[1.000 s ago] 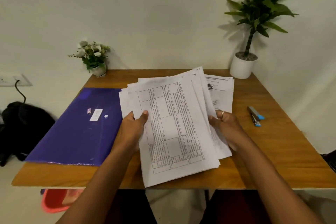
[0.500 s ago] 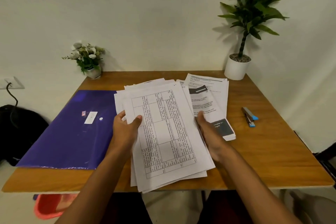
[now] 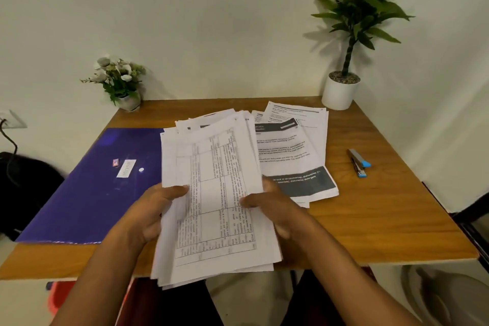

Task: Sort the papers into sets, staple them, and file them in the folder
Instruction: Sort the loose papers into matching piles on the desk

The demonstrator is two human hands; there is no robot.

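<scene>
The left thumb [image 3: 177, 189] lies flat on top of the thick stack of white printed paper sheets [image 3: 217, 167]. The other fingers of the left hand [image 3: 154, 210] curl under it, so this hand pinches the stack's left edge. The right hand [image 3: 276, 210] does the same on the right edge, with the thumb on top and the fingers tucked below. The stack is held up between both hands, tipped a little, and its sheets do not line up.

Just past the right fingers lies a small pile of white sheets with dark grey bands [image 3: 296, 159], flat on the brown wooden table [image 3: 383, 219]. It may be one set or two; the fanned edges make that hard to tell. So the sorting has begun, but most of the paper is in the hands.

Well off to the right of the right fingers lies the grey and blue stapler [image 3: 360, 163], with no hand on it. To the left of the left fingers lies the flat purple plastic folder [image 3: 87, 188], touching the stack's far edge. I judge that the stapling and the filing are not yet done.
</scene>
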